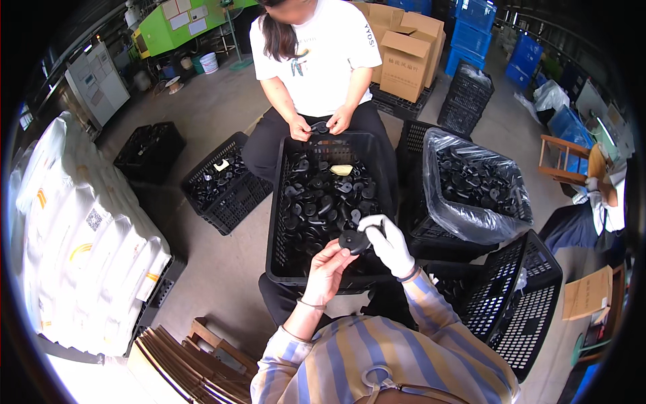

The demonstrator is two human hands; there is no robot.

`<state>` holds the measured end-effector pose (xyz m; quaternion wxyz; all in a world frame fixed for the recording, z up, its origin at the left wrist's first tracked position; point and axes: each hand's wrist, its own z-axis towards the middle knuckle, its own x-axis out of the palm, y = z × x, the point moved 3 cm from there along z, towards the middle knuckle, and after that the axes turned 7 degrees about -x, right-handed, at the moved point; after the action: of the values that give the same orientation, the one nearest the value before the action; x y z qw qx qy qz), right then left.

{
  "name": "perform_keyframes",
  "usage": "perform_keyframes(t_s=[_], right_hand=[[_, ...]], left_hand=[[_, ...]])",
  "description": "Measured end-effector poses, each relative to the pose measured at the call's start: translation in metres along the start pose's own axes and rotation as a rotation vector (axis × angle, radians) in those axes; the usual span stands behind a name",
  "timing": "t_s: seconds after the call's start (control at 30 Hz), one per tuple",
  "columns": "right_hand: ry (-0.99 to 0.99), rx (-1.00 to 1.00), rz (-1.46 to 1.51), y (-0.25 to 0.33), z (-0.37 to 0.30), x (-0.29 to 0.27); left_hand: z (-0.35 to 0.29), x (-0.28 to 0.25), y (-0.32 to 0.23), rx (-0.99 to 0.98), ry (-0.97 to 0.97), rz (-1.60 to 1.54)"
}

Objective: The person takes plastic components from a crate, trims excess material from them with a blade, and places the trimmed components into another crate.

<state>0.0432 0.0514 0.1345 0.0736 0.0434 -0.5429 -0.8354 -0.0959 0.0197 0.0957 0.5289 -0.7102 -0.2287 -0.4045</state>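
Over the near half of a black plastic crate [274,222], my bare left hand [326,271] pinches a rounded black plastic part [352,242] between thumb and fingers. My right hand [388,246], in a white glove, closes on the right end of the same part. Its fingers partly cover that end, and I cannot make out whether a small tool is in them. A heap of similar black parts [323,202] fills the crate below, with a pale yellow piece [341,170] lying on it. Across the crate, a co-worker's hands [319,126] hold another black part.
A plastic-lined crate of black parts [431,182] stands to the right, near a tilted black crate [538,310]. Another crate [232,212] sits at the left. White sacks [87,249] are stacked farther left. Flattened cardboard [175,367] lies near me; cardboard boxes [404,64] stand behind.
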Motion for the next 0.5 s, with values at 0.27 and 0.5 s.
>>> perform_keyframes(t_s=[0.27, 0.5], right_hand=[[-0.14, -0.056, -0.098, -0.009, -0.013, 0.015], [-0.255, -0.072, -0.407, 0.004, 0.002, 0.011]], left_hand=[[0.001, 0.002, 0.006, 0.326, -0.087, 0.345], [-0.009, 0.006, 0.012, 0.256, -0.088, 0.392]])
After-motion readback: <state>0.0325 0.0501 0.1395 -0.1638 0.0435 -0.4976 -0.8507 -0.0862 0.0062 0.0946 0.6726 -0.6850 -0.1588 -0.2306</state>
